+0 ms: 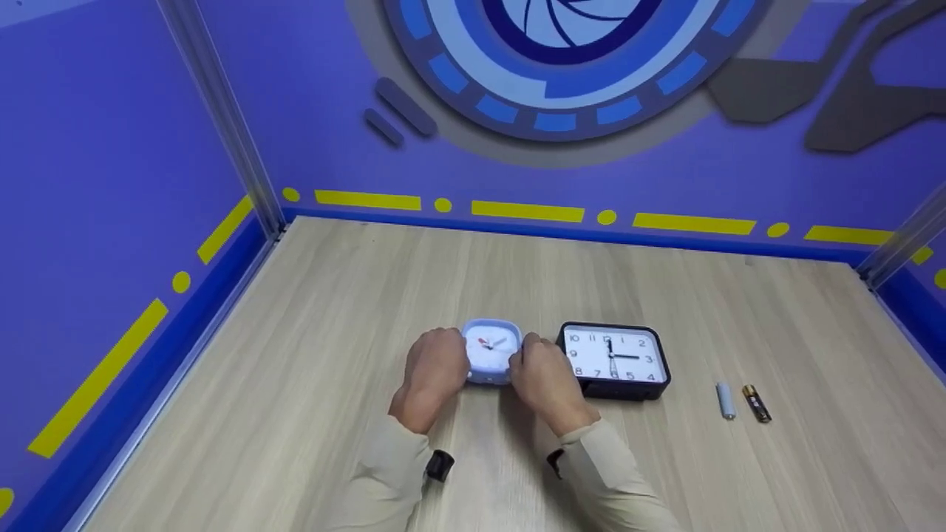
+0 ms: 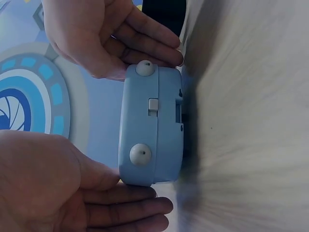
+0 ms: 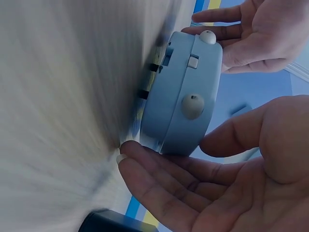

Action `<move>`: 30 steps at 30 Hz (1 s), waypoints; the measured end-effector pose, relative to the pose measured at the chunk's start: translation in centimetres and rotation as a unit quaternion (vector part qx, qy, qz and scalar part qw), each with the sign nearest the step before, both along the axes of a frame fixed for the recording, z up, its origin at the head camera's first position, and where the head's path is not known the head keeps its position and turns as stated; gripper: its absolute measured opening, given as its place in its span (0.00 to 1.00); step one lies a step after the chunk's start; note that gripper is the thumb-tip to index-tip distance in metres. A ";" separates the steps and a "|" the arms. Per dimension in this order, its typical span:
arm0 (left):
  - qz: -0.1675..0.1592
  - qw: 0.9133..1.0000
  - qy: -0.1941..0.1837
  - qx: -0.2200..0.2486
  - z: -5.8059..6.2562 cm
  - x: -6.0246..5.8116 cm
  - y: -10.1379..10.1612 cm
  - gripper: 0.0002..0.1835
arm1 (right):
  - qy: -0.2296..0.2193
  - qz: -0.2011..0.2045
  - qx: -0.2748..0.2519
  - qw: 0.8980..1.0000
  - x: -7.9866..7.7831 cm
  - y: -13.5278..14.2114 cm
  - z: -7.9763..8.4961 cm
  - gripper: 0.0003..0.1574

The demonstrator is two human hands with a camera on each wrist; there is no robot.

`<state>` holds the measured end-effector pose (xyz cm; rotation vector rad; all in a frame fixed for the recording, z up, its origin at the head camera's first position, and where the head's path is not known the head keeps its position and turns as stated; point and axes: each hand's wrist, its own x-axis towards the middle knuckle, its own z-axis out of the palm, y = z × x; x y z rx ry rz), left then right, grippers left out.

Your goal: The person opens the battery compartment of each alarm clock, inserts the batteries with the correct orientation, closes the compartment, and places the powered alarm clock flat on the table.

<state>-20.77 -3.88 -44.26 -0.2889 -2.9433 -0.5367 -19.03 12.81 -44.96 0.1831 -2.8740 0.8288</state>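
A small light-blue alarm clock with rounded corners and a white dial faces up, low over the wooden table. My left hand grips its left side, while my right hand grips the right side. Thumbs lie toward the face and fingers toward the back. In the left wrist view the clock's underside shows two round white feet and a small white switch between them. The right wrist view shows the same blue casing pinched between thumb and fingers, its back turned to the table.
Right of my right hand lies a black rectangular clock with a white numbered dial. Farther right are a grey battery and a black-and-gold battery. Blue-purple panels with yellow dashes border the wooden table at the back and sides.
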 end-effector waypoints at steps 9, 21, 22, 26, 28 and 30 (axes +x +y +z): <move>-0.004 1.000 0.021 -0.019 -0.5 0.7 0.3 0.14 | 0.009 0.006 -0.015 1.000 0.5 0.5 -0.6 0.06; -0.003 0.998 0.017 -0.053 -0.8 1.6 0.9 0.07 | -0.002 0.018 -0.027 0.999 1.0 1.5 -1.0 0.07; -0.004 0.998 0.016 -0.058 -0.7 1.6 0.9 0.07 | 0.002 0.022 -0.025 0.999 1.1 1.5 -1.0 0.07; -0.017 0.997 0.021 -0.066 -0.3 1.5 0.6 0.09 | 0.015 0.035 -0.023 0.999 1.2 1.6 -0.9 0.07; -0.022 0.998 0.018 -0.056 0.0 1.4 0.3 0.13 | 0.015 0.036 -0.024 0.999 1.3 1.7 -0.7 0.07; -0.029 0.999 0.012 -0.042 0.2 1.3 0.0 0.16 | 0.012 0.034 -0.024 0.999 1.3 1.8 -0.6 0.07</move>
